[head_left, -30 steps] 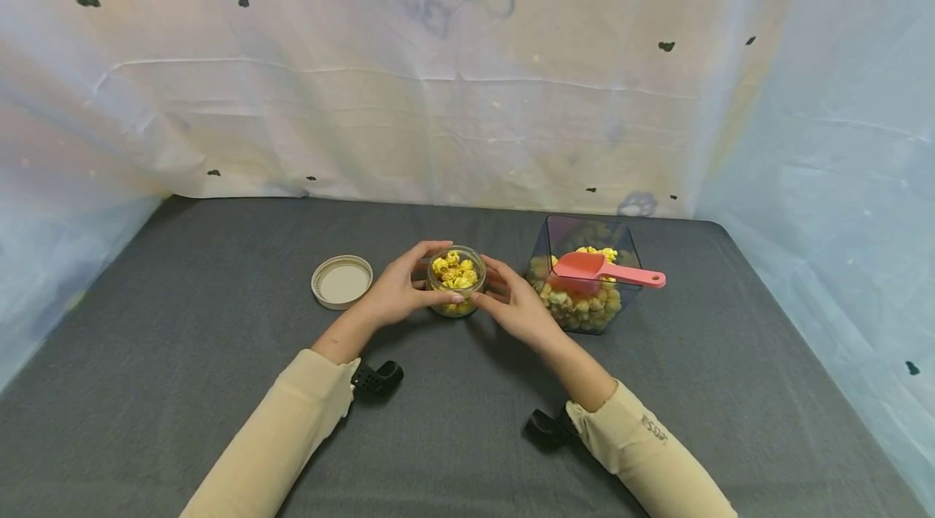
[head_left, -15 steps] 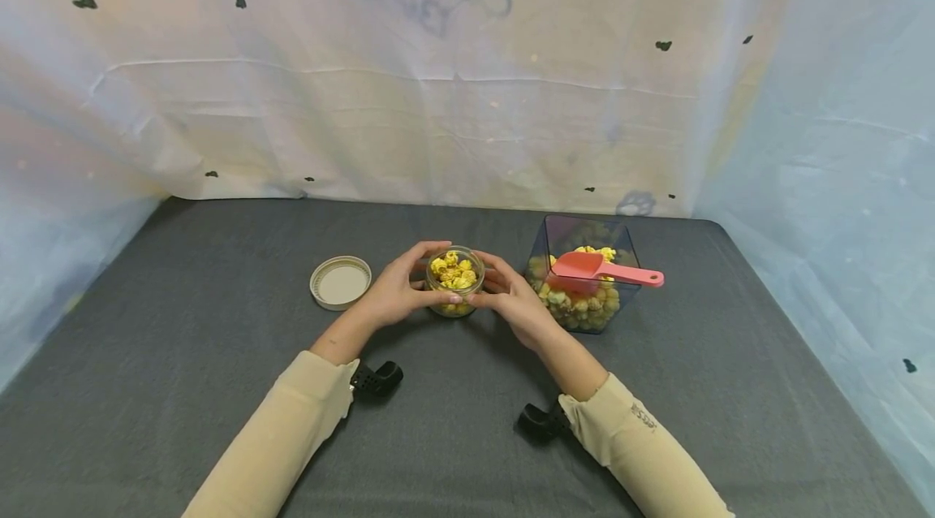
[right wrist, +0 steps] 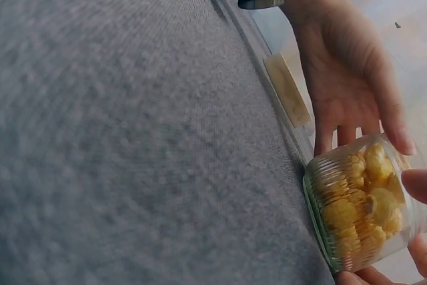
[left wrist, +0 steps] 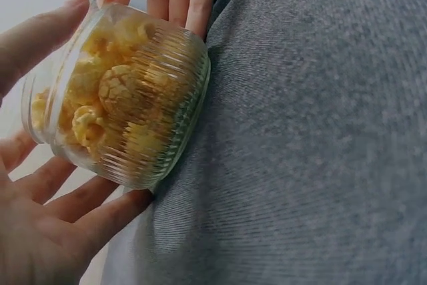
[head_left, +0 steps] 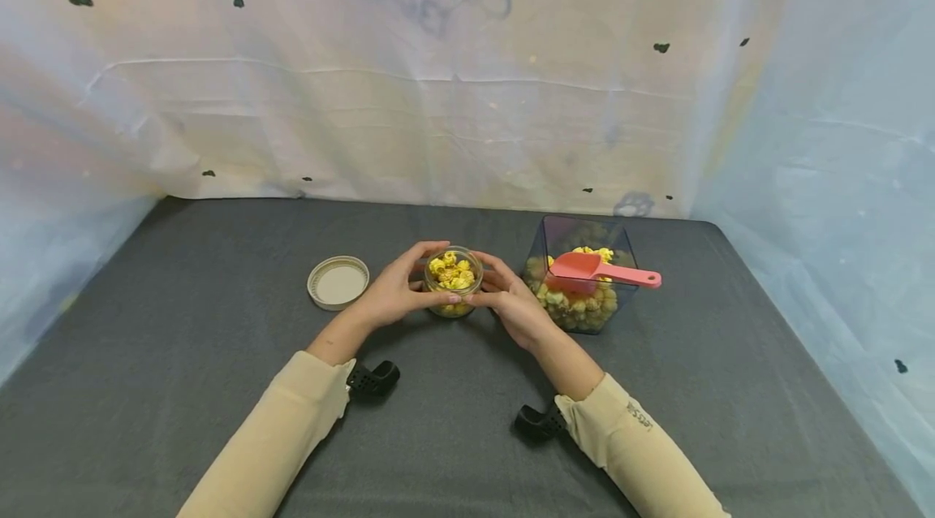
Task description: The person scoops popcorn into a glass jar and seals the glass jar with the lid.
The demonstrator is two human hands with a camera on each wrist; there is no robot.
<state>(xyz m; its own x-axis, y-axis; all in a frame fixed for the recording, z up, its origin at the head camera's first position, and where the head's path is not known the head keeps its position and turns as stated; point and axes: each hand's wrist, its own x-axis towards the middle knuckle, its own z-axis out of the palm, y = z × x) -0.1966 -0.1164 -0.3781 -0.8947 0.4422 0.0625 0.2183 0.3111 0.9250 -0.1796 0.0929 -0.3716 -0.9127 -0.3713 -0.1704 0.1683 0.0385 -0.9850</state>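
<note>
A clear ribbed glass jar [left wrist: 177,138], filled with yellow popcorn [head_left: 451,268], stands open-topped on the dark grey cloth. My left hand [head_left: 390,291] holds its left side, thumb in front and fingers reaching round behind. From the other side my right hand [head_left: 517,308] grips the jar, its thumb at the front near the left thumb. In the right wrist view, the left thumb lies near the jar's neck and the left fingers [right wrist: 345,128] go behind the glass. Left of the hands lies a round lid [head_left: 338,283], inner side up.
Right of the right hand stands a see-through square bin [head_left: 542,246] of popcorn, with a pink scoop [head_left: 584,265] across it, its handle over the right rim. A pale patterned curtain [head_left: 438,96] hangs behind the cloth-covered table [head_left: 453,420].
My right hand has come in slightly to the left, its fingers and thumb now against the jar. The left hand keeps its hold. Lid, bin and scoop stay in place.
</note>
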